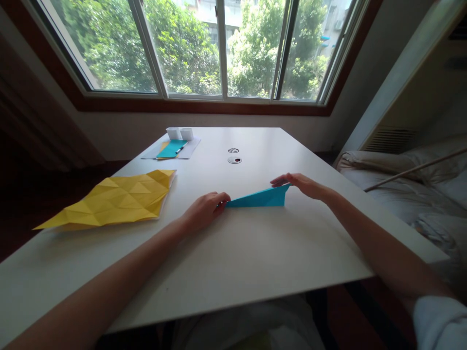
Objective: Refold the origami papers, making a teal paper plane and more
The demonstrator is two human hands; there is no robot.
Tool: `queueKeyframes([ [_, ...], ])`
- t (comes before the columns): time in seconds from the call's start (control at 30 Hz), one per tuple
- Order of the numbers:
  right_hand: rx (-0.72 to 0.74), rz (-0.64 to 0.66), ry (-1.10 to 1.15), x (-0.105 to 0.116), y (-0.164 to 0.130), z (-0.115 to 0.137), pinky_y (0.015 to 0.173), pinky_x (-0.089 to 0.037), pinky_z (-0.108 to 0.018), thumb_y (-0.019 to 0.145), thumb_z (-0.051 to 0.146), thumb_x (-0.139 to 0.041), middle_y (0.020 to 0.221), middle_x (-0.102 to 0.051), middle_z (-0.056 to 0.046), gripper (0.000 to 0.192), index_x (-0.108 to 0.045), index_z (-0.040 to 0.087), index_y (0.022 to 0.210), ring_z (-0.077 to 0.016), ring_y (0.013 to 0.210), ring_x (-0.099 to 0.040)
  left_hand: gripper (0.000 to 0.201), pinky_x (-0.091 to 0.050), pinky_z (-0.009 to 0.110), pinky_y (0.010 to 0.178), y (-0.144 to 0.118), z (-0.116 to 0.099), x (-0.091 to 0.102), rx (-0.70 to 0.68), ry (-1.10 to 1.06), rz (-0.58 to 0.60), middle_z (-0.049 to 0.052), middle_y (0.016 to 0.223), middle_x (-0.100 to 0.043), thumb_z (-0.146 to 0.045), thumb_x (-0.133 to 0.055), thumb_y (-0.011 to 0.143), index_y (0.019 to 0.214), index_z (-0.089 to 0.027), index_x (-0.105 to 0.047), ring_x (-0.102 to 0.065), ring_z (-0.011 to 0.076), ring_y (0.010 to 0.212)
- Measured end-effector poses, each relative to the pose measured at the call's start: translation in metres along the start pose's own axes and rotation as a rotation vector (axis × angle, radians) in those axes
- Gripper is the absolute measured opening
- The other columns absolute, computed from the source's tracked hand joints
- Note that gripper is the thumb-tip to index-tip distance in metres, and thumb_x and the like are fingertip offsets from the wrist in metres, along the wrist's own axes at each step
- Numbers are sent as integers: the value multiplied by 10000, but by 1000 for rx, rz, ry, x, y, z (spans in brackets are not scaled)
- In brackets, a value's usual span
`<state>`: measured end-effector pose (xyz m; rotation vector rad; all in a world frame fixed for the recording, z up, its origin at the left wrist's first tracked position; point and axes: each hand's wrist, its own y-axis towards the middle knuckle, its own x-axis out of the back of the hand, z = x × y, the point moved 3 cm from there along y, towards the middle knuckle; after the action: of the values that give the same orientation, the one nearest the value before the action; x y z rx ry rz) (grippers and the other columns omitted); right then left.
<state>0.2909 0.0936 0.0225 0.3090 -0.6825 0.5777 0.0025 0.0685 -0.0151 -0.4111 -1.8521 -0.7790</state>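
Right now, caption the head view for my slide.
Left hand at the tip, right hand at the wide end of blue folded paper; creased yellow paper lies left.

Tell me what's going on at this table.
A person is handling a folded piece of blue paper on the white table. The left hand pinches its narrow end, while the right hand is at the taller end, fingers extended. A creased yellow sheet lies to the left; farther back, a pen rests on a flat blue sheet.

The head camera looks forward and down (from close by) across a table toward a window.
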Motion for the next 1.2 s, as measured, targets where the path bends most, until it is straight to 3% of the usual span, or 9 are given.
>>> queueKeyframes([
  [0.13,121,-438,-353,4,-4,21,889,-397,-424,871,517,-365,1106,-621,-94,464,-586,187,1111,-249,1040,-538,222,-451,228,648,1,0,0,20,-64,-28,32,799,-620,-157,-396,840,922,-165,-602,-557,112,653],
  [0.2,189,-506,-609,-8,-6,36,964,-308,-477,875,449,-406,1105,-621,-96,391,-590,196,1108,-274,1101,-488,241,-456,228,657,2,0,0,21,-95,-36,38,836,-633,-152,-398,838,935,-161,-618,-565,111,661],
  [0.4,369,-132,-807,-73,2,50,1017,-258,-459,895,362,-392,1289,-512,-79,396,-484,224,1255,-253,1209,-415,265,-467,267,744,2,2,-5,-11,-97,-52,67,903,-629,-172,-431,841,964,-176,-666,-584,144,790],
  [0.5,264,9,-793,-91,6,36,1010,-277,-495,895,461,-345,1393,-377,-119,526,-360,198,1350,-281,1261,-361,281,-470,264,740,2,5,-6,-6,-70,-32,62,893,-613,-180,-425,848,993,-190,-666,-584,139,776],
  [0.63,140,139,-694,-98,9,22,1038,-244,-503,894,542,-231,1447,-267,-116,615,-235,203,1406,-270,1327,-243,320,-467,282,758,-1,-1,-3,-6,57,36,70,921,-605,-152,-382,863,1027,-204,-651,-584,159,819],
  [0.73,99,183,-648,-96,10,20,1059,-191,-518,880,577,-222,1464,-215,-110,654,-195,205,1418,-271,1344,-189,337,-406,400,894,-5,-21,-3,-11,247,33,128,1148,-567,-166,-359,879,1136,-177,-578,-510,241,1072],
  [0.83,91,208,-612,-96,10,20,1065,-164,-530,879,580,-221,1471,-190,-103,664,-178,199,1421,-273,1352,-154,448,-295,467,1003,-11,-46,-13,-12,273,103,172,1401,-338,-319,-346,905,1300,-118,-403,-303,276,1291],
  [1.0,56,217,-598,-99,10,21,1080,-135,-510,890,566,-175,1474,-180,-98,655,-191,180,1418,-254,1360,-122,666,-241,454,1037,-14,-60,-31,104,199,311,216,1438,-216,-492,-203,903,1373,-22,-243,-188,301,1335],
  [1.2,62,170,-629,-107,15,26,1094,-153,-452,892,539,-209,1465,-183,-159,694,-219,68,1401,-250,1357,-140,712,-180,416,1072,-10,-55,-32,116,164,334,185,1451,-202,-538,-178,886,1384,-32,-220,-151,277,1348],
])
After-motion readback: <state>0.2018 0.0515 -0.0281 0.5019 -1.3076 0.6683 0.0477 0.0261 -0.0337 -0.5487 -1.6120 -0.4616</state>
